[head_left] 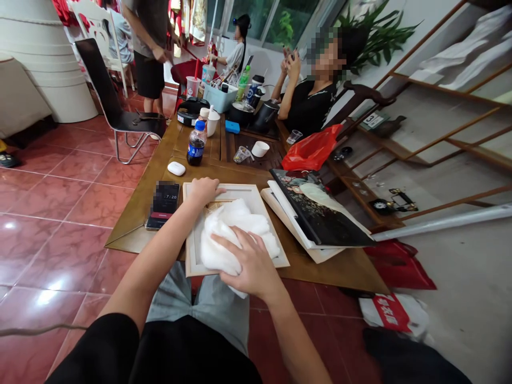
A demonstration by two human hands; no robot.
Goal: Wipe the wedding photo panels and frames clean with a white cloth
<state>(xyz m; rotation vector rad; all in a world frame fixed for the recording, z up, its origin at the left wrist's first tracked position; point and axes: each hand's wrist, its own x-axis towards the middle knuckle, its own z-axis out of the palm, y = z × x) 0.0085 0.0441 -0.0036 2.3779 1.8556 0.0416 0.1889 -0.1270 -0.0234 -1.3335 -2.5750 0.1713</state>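
Observation:
A shallow pale wooden picture frame (pixel 253 193) lies on the near edge of the table, its near side over my lap. My left hand (pixel 205 190) is at its far left edge, fingers bent over the rim. On the frame rests a bunched, fluffy white cloth (pixel 224 250), which covers most of the surface inside. My right hand (pixel 250 261) grips the near side of this cloth, fingers spread over the top and thumb lower down. Part of the cloth hangs past the frame's near edge. A patch of tan pattern shows beside the cloth; the rest is hidden.
Left of the frame lie a phone (pixel 164 202) and a white earbud case (pixel 176 168). A cola bottle (pixel 196 144) stands beyond. A stack of large books (pixel 320 213) is at right, a red plastic bag (pixel 310 149) behind it. A person (pixel 312 101) sits across the table.

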